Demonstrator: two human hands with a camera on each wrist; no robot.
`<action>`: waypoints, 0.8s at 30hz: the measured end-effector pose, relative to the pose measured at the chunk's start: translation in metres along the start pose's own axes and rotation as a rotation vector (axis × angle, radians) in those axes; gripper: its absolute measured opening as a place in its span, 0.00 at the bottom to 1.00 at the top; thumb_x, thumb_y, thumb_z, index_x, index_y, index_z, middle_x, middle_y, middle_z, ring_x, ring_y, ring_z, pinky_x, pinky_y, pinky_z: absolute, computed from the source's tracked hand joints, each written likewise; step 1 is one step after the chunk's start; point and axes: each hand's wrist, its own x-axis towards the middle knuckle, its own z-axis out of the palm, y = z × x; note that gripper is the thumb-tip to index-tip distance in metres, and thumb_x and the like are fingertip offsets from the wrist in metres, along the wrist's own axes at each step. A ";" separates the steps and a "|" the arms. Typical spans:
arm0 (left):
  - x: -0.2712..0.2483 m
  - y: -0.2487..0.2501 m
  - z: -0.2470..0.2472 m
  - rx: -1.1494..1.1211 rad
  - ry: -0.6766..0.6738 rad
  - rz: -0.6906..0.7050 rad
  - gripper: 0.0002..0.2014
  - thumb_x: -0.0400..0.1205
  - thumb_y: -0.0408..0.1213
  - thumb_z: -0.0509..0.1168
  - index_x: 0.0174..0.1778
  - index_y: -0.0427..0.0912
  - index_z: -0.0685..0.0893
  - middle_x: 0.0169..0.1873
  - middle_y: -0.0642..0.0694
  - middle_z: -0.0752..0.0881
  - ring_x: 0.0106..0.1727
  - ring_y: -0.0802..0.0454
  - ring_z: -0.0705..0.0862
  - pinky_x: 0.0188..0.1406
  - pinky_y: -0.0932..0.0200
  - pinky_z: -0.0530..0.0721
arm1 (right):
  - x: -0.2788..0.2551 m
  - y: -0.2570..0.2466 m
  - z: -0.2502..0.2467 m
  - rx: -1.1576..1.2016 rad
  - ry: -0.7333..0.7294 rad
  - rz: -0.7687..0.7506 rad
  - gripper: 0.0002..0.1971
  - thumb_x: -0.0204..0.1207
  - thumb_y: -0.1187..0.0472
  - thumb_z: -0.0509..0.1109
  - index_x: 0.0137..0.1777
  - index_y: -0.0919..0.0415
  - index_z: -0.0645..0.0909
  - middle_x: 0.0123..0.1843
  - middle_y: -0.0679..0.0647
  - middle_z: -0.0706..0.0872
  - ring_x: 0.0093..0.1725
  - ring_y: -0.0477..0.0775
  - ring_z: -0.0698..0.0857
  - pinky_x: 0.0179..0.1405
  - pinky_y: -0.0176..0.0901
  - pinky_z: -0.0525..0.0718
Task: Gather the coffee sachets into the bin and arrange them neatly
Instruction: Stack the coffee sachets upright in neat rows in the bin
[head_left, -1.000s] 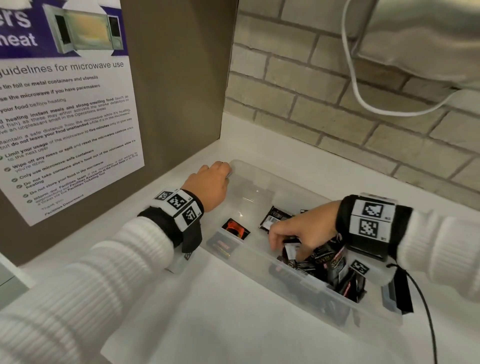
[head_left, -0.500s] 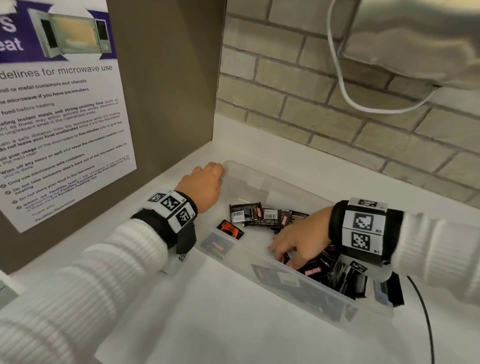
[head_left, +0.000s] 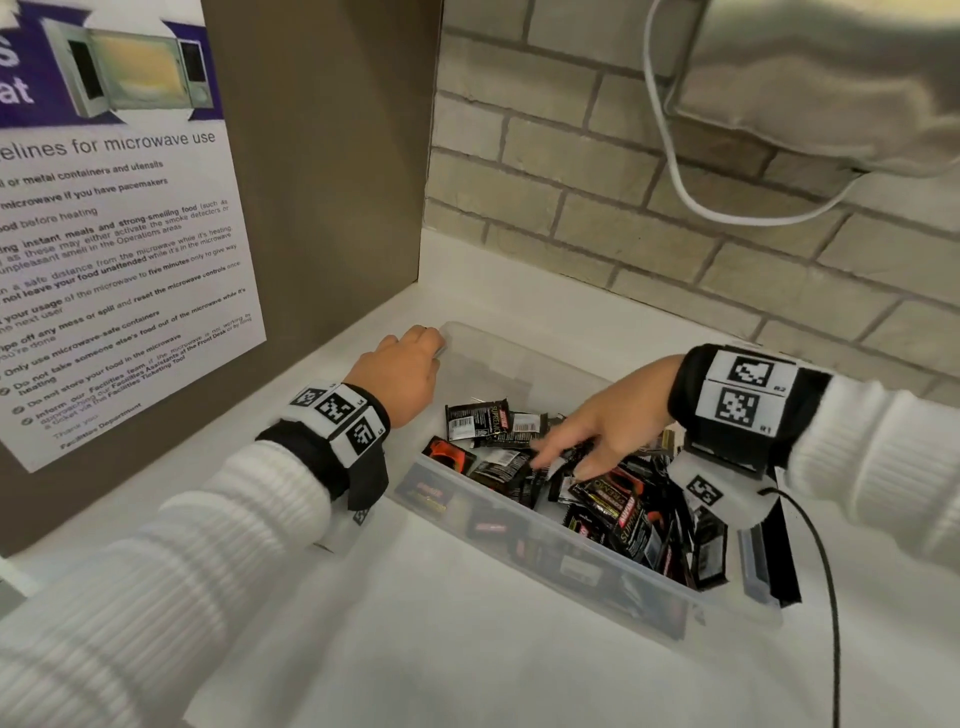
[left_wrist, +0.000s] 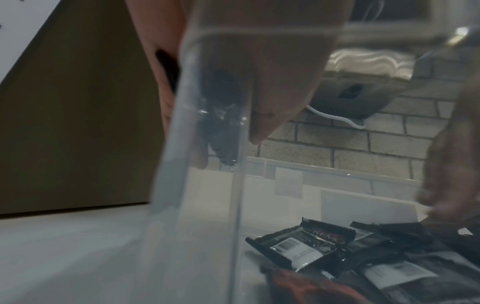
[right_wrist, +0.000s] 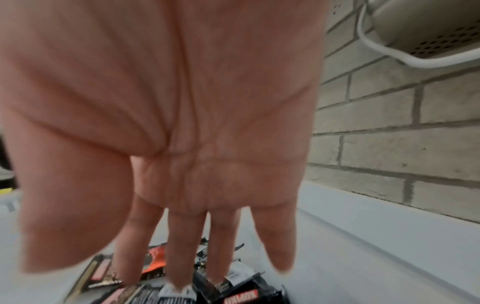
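Note:
A clear plastic bin (head_left: 524, 358) lies on the white counter and holds several black coffee sachets (head_left: 480, 422), heaped at its right end and spread thinner toward the left. My left hand (head_left: 410, 371) grips the bin's far left corner (left_wrist: 207, 98), fingers curled over the rim. Inside the bin, my right hand (head_left: 597, 441) is spread flat with straight fingers (right_wrist: 182, 257), the tips pressing on loose sachets (right_wrist: 233, 296). It holds nothing.
A brown panel with a microwave-guidelines poster (head_left: 114, 234) rises at the left. A brick wall (head_left: 597, 218) runs behind the counter. A grey appliance (head_left: 831, 83) with a white cable (head_left: 691, 192) hangs at the upper right. A black cable (head_left: 826, 597) trails over the counter at the right.
My right hand has uncurled and now lies flat on the sachets. Several sachets have slid leftward across the bin floor. My left hand keeps its grip on the corner.

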 end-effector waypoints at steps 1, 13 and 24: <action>0.000 0.000 0.000 0.003 0.001 0.002 0.15 0.87 0.37 0.47 0.68 0.40 0.69 0.66 0.42 0.73 0.61 0.38 0.74 0.58 0.43 0.76 | -0.005 0.001 -0.001 0.029 0.007 -0.012 0.23 0.84 0.56 0.59 0.78 0.44 0.65 0.79 0.46 0.67 0.72 0.46 0.74 0.71 0.33 0.72; -0.001 0.001 -0.001 -0.006 0.008 0.010 0.15 0.87 0.36 0.48 0.68 0.40 0.70 0.65 0.42 0.73 0.61 0.39 0.74 0.56 0.44 0.75 | 0.009 -0.010 0.039 -0.223 -0.051 -0.030 0.18 0.75 0.54 0.71 0.64 0.59 0.82 0.57 0.51 0.85 0.52 0.47 0.80 0.45 0.27 0.74; -0.002 0.002 -0.003 0.006 -0.002 -0.002 0.15 0.87 0.37 0.48 0.68 0.41 0.69 0.66 0.43 0.73 0.61 0.40 0.74 0.55 0.45 0.75 | 0.040 -0.030 -0.042 -0.032 0.418 -0.049 0.14 0.82 0.65 0.59 0.63 0.55 0.79 0.60 0.49 0.81 0.57 0.49 0.79 0.59 0.39 0.76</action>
